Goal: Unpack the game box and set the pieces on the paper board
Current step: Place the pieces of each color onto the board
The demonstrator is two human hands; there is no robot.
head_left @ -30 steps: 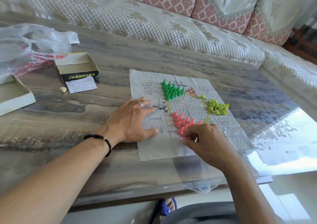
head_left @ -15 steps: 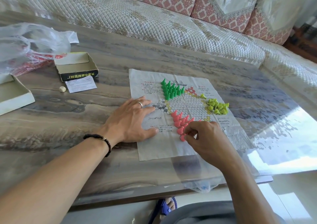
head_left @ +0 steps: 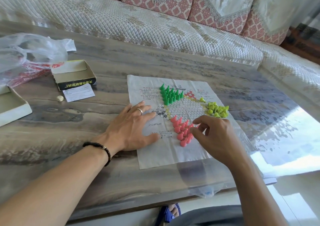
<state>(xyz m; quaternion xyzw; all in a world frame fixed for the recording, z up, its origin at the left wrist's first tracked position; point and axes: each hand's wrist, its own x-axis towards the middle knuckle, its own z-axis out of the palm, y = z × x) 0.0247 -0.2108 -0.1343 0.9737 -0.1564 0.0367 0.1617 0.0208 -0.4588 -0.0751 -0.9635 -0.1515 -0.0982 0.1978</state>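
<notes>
The paper board (head_left: 173,154) lies flat on the marble table. Three groups of small pawns stand on it: green pieces (head_left: 170,95) at the far corner, yellow-green pieces (head_left: 217,110) bunched loosely at the right, and pink pieces (head_left: 180,130) in a triangle at the near corner. My left hand (head_left: 131,129) rests flat on the board's left edge with fingers spread. My right hand (head_left: 216,135) hovers at the right side of the pink triangle. Its thumb and curled fingers pinch a pink piece there, which they mostly hide.
The open game box (head_left: 74,73) sits at the left with a paper slip (head_left: 78,93) and a small white lump (head_left: 60,98) in front. A second box half (head_left: 12,108) and a plastic bag (head_left: 26,52) lie far left. A sofa (head_left: 155,23) runs behind the table.
My right hand moved from the near tip of the pink triangle up to its right side. A pink piece now stands at the tip. My left hand stayed put.
</notes>
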